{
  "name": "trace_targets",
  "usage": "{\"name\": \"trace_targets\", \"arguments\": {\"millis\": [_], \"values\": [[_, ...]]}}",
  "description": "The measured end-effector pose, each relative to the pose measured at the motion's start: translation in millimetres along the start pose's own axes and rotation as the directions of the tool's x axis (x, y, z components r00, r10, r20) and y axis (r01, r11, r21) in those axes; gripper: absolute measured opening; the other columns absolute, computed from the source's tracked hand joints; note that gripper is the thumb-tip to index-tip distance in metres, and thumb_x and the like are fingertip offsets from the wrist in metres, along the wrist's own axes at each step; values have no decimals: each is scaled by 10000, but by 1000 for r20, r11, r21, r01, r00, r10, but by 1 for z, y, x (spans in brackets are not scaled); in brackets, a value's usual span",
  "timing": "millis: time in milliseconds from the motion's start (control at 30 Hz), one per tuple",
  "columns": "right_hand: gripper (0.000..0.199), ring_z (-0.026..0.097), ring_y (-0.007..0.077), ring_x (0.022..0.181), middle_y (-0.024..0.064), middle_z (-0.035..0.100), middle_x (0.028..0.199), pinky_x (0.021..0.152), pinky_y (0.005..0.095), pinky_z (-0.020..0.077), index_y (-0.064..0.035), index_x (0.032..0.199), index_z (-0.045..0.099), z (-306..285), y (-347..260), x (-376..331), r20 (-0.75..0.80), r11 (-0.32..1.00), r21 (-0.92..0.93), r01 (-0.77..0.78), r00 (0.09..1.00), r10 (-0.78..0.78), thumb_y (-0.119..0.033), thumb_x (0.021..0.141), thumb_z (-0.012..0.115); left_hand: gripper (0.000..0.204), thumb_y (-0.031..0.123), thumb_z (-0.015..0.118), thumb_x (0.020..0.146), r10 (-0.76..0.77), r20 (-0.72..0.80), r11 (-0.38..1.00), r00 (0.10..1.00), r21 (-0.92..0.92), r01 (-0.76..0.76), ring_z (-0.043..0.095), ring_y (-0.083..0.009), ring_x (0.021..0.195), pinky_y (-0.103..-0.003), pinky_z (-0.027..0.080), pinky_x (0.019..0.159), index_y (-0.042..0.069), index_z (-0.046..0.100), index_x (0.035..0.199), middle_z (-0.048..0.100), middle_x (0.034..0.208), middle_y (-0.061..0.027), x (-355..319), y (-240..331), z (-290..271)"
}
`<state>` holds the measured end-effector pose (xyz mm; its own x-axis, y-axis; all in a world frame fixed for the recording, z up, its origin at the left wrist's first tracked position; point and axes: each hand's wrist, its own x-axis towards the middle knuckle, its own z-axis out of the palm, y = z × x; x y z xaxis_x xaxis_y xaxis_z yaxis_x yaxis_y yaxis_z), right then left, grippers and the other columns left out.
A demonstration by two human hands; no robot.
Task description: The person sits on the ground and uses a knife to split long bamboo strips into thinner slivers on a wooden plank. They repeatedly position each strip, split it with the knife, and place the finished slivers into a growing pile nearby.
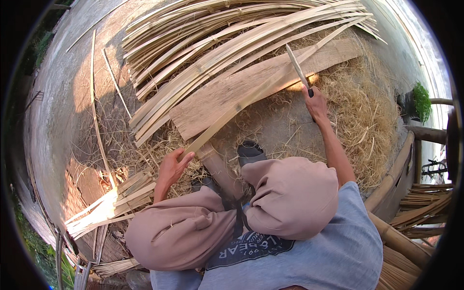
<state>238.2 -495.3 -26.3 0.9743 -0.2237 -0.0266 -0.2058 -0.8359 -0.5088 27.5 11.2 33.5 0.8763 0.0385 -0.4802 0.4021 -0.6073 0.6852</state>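
My left hand [173, 166] grips the near end of a long bamboo strip [251, 94] that runs up and to the right across a wooden plank [212, 104]. In my right hand [315, 102] is a knife [298, 70] with a dark handle; its blade points up and rests against the strip near the plank's far end. My bent knees in tan trousers fill the lower middle, and one dark sandal [250, 152] shows on the ground.
A large pile of split bamboo strips [232, 34] fans across the top. Straw-like shavings [367, 121] cover the concrete ground at right. Short cut strips [121, 195] lie at lower left. Bamboo poles and a bundle [425, 208] stand at the right edge.
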Motion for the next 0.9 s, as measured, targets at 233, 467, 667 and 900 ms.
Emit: {"name": "trace_targets", "arguments": {"millis": [233,467,667,900], "values": [[655,638,462,733,260,632,730,691,528,474,20,801,604,-5,12,4,-27,997,-40,-61,998,60,-605,991,552,570,549,563,1039,-288,387,941,876,-54,333,500,-86,507,-243,368,474,47,678,796,549,572,10,16,-32,-46],[568,648,422,664,207,637,673,597,498,480,-32,825,597,62,-117,-156,356,935,213,284,869,-344,-575,993,603,593,551,601,1010,-101,104,991,989,-78,110,483,-92,526,-293,358,506,42,650,709,514,548,6,41,4,39],[618,654,414,677,219,635,672,620,500,493,-13,808,602,26,-36,-75,186,997,40,71,980,-77,-599,999,569,587,535,607,1011,-83,153,987,985,-123,103,490,-93,524,-292,369,513,41,655,699,527,545,-2,40,8,41],[646,650,433,652,231,623,644,613,515,488,12,759,593,16,-55,-59,202,996,33,83,975,-88,-589,995,582,568,518,631,1011,-97,96,966,991,-229,117,469,-53,487,-246,343,471,45,628,695,502,532,27,36,-1,53]]}}
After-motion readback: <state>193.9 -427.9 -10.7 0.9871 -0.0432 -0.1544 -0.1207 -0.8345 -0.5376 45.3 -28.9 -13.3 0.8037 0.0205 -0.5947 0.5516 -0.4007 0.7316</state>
